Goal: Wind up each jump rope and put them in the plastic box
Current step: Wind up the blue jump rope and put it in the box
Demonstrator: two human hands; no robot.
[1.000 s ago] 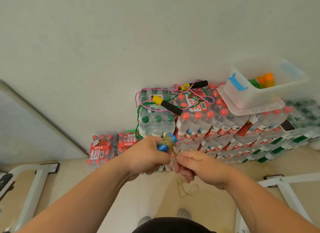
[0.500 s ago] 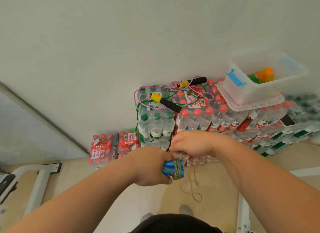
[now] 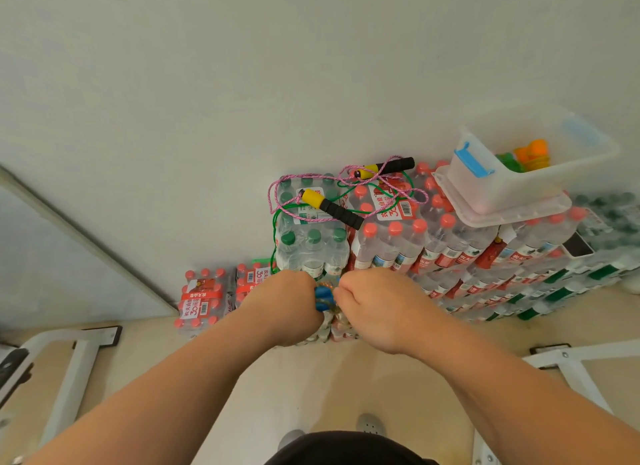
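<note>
My left hand (image 3: 289,305) grips the blue handles of a jump rope (image 3: 324,297) with yellowish cord wound round them. Just right of the handles, my right hand (image 3: 375,308) is curled, fingers on the cord; the cord's end is hidden behind it. A pink jump rope (image 3: 330,206) with yellow and black handles lies loose on the stacked water bottle packs (image 3: 391,243), tangled with a green cord (image 3: 277,229). The clear plastic box (image 3: 519,184) with a blue latch sits on its lid at the upper right, holding orange and green handles (image 3: 526,154).
The bottle packs lean against a white wall. Two smaller packs (image 3: 201,298) stand on the floor to the left. White metal frame legs (image 3: 72,367) flank me on both sides, the right one (image 3: 581,357) near my right forearm.
My left hand rose with the blue handles. My right hand came down beside it, and the loose cord that dangled below is gone from sight.
</note>
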